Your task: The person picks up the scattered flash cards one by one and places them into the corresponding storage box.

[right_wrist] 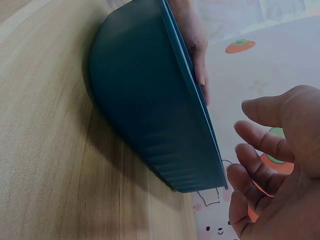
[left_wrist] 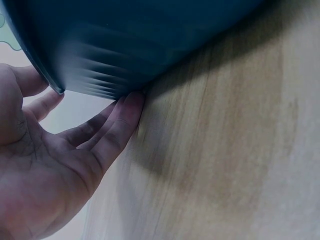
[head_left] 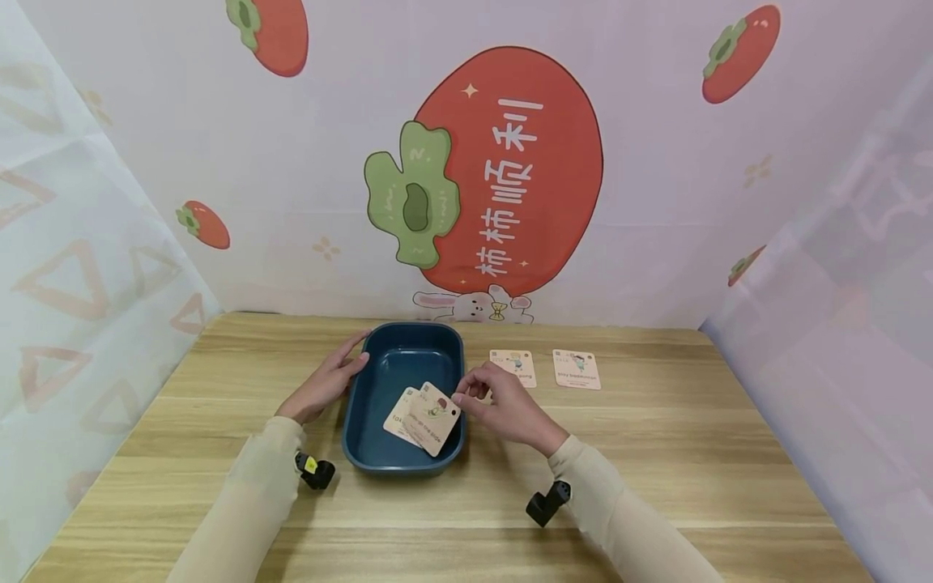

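A dark blue plastic bin (head_left: 405, 337) stands on the table. My left hand (head_left: 330, 382) holds its left side, thumb at the rim and the other fingers (left_wrist: 117, 131) against the outer wall. Inside lie two square picture cards: an upper card (head_left: 434, 419) with a child figure overlaps a lower card (head_left: 397, 417). My right hand (head_left: 504, 403) is at the bin's right rim, thumb tip beside the upper card's corner. In the right wrist view its fingers (right_wrist: 260, 172) are loosely bent with nothing between them.
Two more picture cards lie on the wooden table (head_left: 656, 453) right of the bin: a near card (head_left: 519, 364), partly behind my right hand, and a far card (head_left: 576, 369). A cloth backdrop (head_left: 641, 267) with persimmon drawings rises behind the table and along its sides.
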Action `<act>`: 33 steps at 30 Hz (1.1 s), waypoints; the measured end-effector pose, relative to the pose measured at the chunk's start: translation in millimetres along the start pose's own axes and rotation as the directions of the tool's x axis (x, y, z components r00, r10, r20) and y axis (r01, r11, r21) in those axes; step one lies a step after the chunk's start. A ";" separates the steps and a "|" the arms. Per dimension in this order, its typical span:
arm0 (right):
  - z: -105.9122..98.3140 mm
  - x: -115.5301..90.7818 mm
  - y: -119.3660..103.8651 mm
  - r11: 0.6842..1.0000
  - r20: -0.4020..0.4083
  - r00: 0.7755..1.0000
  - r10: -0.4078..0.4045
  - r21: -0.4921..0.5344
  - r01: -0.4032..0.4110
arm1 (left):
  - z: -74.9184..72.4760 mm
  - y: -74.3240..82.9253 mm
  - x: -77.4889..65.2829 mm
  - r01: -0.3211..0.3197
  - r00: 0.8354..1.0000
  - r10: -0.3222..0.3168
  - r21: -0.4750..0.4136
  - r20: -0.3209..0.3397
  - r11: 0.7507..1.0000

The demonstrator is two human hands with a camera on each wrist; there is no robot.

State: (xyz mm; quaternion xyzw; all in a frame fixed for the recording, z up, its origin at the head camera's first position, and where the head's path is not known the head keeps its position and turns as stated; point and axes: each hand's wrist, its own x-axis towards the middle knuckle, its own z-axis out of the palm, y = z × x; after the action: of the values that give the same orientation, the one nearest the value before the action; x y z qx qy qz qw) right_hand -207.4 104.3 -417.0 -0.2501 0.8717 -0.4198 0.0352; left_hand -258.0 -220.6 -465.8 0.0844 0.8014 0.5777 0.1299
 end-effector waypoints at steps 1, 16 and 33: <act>-0.2 0.0 0.1 1.000 0.003 1.000 0.003 0.002 -0.003 | -0.2 0.4 0.0 -0.002 1.000 0.002 0.004 0.000 1.000; -6.3 -3.3 4.0 1.000 -0.004 1.000 0.009 0.002 -0.009 | -1.0 4.8 -0.3 0.002 1.000 -0.002 0.000 -0.002 1.000; -26.5 -17.6 21.2 0.997 -0.049 0.997 0.060 -0.038 -0.062 | 0.2 4.1 -0.7 -0.011 1.000 0.011 0.031 -0.014 0.999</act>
State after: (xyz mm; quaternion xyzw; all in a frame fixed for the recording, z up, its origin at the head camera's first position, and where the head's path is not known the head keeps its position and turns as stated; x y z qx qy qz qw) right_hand -207.9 142.4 -418.4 -0.2141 0.8876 -0.4072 0.0223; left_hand -257.3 -219.3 -461.9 0.0868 0.8106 0.5666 0.1198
